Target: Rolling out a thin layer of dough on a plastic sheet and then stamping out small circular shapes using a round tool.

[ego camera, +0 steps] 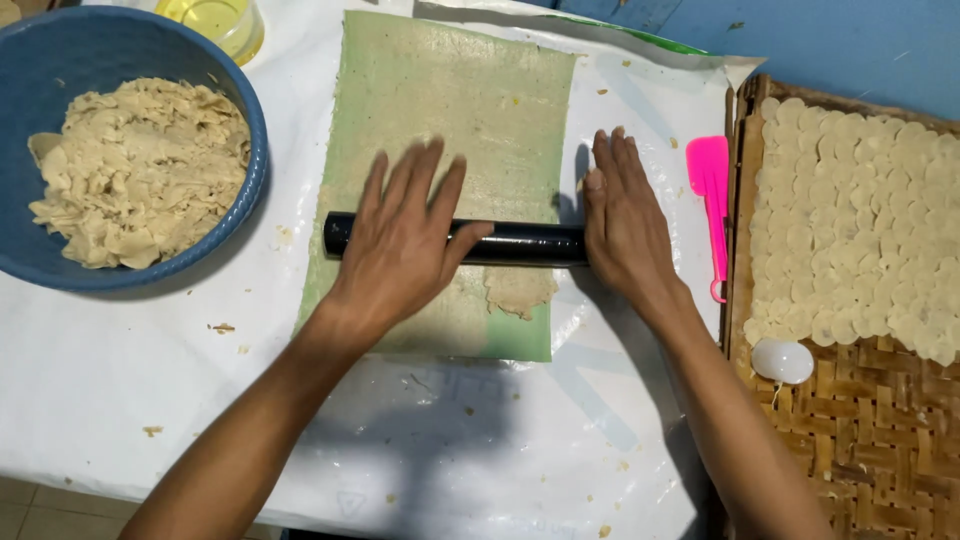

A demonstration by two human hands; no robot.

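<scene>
Rolling step underway: black rolling pin pressed flat under open left hand and right hand, nothing gripped. Dough sheet on green mat, probably thin already. Even pressure needed next.

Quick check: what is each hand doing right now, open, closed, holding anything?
Left hand: open, palm flat on the black rolling pin.
Right hand: open, flat on the pin's right end.

Black rolling pin; pale green sheet; blue bowl; beige dough; pink scraper; brown woven tray
</scene>
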